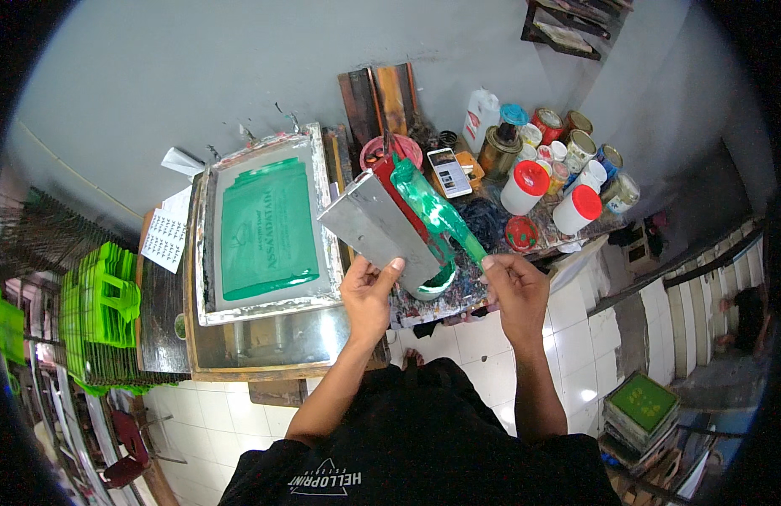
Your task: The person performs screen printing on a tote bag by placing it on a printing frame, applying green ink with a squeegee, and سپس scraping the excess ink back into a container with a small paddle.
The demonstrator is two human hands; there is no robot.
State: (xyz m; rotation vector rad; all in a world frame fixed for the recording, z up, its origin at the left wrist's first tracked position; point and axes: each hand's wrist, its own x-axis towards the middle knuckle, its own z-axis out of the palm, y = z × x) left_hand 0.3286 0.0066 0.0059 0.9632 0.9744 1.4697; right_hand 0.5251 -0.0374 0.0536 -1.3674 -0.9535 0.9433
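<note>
My left hand [369,293] grips a screen-printing squeegee [375,229] with a wide grey body and a red edge, held tilted over the bench. Pinched in my right hand [519,288] is the narrow end of a flat scraper [437,212] coated in wet green ink, its broad end against or close by the squeegee's red edge. Below both tools is a white tub [426,295] with green ink at its rim, partly hidden by the squeegee. To the left lies a framed printing screen [330,253] with green ink [266,228] spread over its mesh.
A phone [449,173] lies beyond the scraper, near a pink bowl [412,145]. Red-lidded white jars [525,187] and several paint cans [498,153] crowd the bench's right. Bright green pieces [104,295] hang on a rack at left. Another screen [642,402] sits low at right.
</note>
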